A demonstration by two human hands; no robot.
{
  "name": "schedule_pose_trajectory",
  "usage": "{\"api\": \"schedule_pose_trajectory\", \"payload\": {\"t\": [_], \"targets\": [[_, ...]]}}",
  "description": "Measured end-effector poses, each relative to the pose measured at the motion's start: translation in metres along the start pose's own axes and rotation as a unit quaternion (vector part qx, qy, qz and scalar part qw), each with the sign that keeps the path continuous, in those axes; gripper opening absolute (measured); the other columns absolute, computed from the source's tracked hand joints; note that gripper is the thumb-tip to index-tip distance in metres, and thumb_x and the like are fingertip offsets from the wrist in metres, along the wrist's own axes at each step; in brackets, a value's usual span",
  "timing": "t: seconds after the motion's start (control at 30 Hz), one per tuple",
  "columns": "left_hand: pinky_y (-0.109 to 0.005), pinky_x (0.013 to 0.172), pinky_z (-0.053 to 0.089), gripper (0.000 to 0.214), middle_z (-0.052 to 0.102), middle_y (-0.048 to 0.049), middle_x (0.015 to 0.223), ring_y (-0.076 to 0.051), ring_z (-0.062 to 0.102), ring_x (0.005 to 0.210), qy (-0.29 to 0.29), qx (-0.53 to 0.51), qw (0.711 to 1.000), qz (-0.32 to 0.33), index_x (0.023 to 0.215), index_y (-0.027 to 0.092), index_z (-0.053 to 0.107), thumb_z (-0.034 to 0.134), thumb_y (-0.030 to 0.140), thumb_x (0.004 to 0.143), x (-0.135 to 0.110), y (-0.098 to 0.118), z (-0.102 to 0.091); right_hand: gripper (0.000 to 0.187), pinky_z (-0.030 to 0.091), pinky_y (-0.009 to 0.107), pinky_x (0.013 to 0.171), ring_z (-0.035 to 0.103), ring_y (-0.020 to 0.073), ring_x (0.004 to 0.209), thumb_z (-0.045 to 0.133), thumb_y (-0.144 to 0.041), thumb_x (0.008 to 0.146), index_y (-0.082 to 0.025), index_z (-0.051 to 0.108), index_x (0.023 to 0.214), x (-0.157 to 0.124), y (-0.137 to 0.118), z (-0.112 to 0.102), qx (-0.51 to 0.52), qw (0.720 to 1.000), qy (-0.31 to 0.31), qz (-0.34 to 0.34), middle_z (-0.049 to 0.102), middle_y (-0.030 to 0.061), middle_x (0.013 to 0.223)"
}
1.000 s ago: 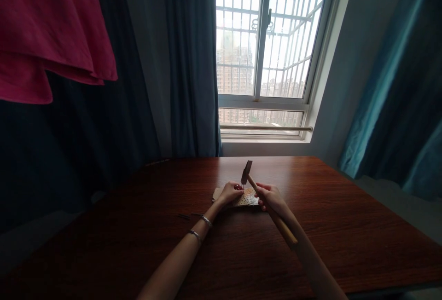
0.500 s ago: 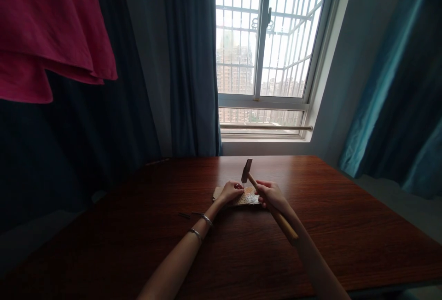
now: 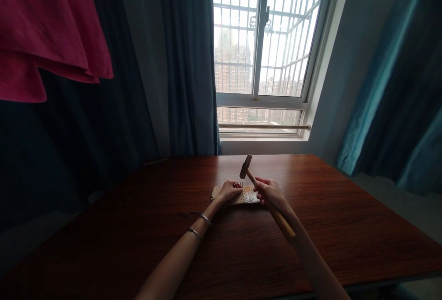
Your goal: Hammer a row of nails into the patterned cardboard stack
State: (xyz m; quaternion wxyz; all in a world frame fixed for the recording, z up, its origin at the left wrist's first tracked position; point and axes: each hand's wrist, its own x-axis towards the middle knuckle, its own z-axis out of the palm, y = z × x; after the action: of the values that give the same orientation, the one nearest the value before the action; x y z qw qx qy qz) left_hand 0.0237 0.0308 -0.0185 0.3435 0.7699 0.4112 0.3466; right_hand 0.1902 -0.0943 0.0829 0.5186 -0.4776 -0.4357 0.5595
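Hammer poised over a slim tool: hazards and room on the tabletop

From left to right, a few dark rods (image 3: 183, 215) lie on the table (image 3: 362, 235) beside the left wrist; a sideways sweep of that forearm could knock them rolling. The left hand (image 3: 230, 191), closed to a pinch, steadies a thin upright metal tool (image 3: 242, 184) on the speckled board (image 3: 249, 195), which rests flat on the table under and between the hands. A loose pinch could let the tool tilt; whether its lower end is seated is too small to tell. The hammer (image 3: 246, 167) hangs with its head just above the tool, apart from it, so an off-centre blow could glance onto the left fingertips. The right hand (image 3: 271, 193) is wrapped around the handle partway along, its butt running back beside the forearm, where a larger swing might bump it.

As for room, the table's left side fades into shadow; the far edge lies beyond the hammer head, with the window (image 3: 258, 60) behind. The broadest stretch of tabletop extends right of the right forearm, its edge well apart.
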Motion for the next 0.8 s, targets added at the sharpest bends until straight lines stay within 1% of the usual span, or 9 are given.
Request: {"api": "schedule_pose_trajectory", "payload": {"t": [0.27,0.43,0.5,0.57,0.63,0.7,0.8], "targets": [[-0.021,0.055,0.035,0.023,0.063,-0.0026,0.066,-0.014,0.053,0.061,0.002,-0.007,1.000,0.020,0.071,0.011,0.066,0.058,0.032,0.065,-0.001,0.002,0.000,0.043,0.035,0.018,0.028,0.046,0.0069,0.036,0.055,-0.029,0.072,-0.011,0.054,0.111,-0.003,0.011,0.000,-0.011,1.000,-0.005,0.000,0.055,-0.0014,0.059],[-0.021,0.052,0.034,0.027,0.062,-0.0019,0.064,-0.013,0.052,0.059,0.000,0.011,1.000,0.017,0.070,0.010,0.066,0.057,0.035,0.066,-0.001,0.002,-0.001,0.049,0.035,0.017,0.028,0.046,0.0064,0.039,0.059,-0.032,0.072,-0.010,0.052,0.116,-0.007,0.001,-0.005,0.003,0.999,0.015,-0.049,0.057,0.0003,0.065],[-0.021,0.053,0.035,0.027,0.062,-0.0017,0.065,-0.013,0.053,0.060,0.003,0.017,1.000,0.016,0.070,0.010,0.066,0.058,0.036,0.066,-0.001,0.001,-0.001,0.053,0.036,0.018,0.028,0.047,0.0065,0.039,0.060,-0.034,0.072,-0.009,0.051,0.118,-0.007,-0.002,-0.010,-0.014,0.997,0.035,-0.072,0.058,0.0014,0.067],[-0.021,0.054,0.036,0.026,0.062,-0.0016,0.065,-0.013,0.054,0.061,0.003,0.023,1.000,0.009,0.071,0.010,0.067,0.058,0.035,0.066,-0.001,0.001,-0.001,0.057,0.038,0.018,0.029,0.048,0.0073,0.041,0.061,-0.035,0.071,-0.008,0.051,0.120,-0.005,0.000,-0.019,-0.051,0.992,0.068,-0.093,0.059,0.0027,0.067],[-0.021,0.055,0.037,0.027,0.063,-0.0017,0.067,-0.014,0.054,0.062,0.000,0.024,1.000,0.001,0.077,0.011,0.068,0.059,0.034,0.065,0.000,0.000,-0.001,0.058,0.038,0.018,0.031,0.050,0.0085,0.043,0.060,-0.035,0.071,-0.008,0.050,0.122,0.000,0.008,-0.030,-0.107,0.982,0.108,-0.111,0.061,0.0037,0.067],[-0.022,0.057,0.039,0.037,0.064,-0.0023,0.071,-0.015,0.056,0.065,-0.001,0.017,1.000,-0.001,0.092,0.012,0.067,0.063,0.033,0.062,0.000,0.001,-0.002,0.057,0.038,0.019,0.033,0.051,0.0095,0.044,0.058,-0.035,0.072,-0.009,0.051,0.123,0.005,0.019,-0.046,-0.180,0.964,0.156,-0.117,0.062,0.0040,0.067],[-0.024,0.064,0.042,0.057,0.065,-0.0054,0.083,-0.017,0.058,0.073,0.009,0.001,1.000,0.007,0.110,0.013,0.061,0.069,0.035,0.057,0.001,0.004,-0.004,0.055,0.040,0.021,0.041,0.055,0.0123,0.047,0.054,-0.034,0.073,-0.009,0.053,0.122,0.010,0.034,-0.074,-0.316,0.915,0.225,-0.113,0.065,0.0048,0.065]]}}
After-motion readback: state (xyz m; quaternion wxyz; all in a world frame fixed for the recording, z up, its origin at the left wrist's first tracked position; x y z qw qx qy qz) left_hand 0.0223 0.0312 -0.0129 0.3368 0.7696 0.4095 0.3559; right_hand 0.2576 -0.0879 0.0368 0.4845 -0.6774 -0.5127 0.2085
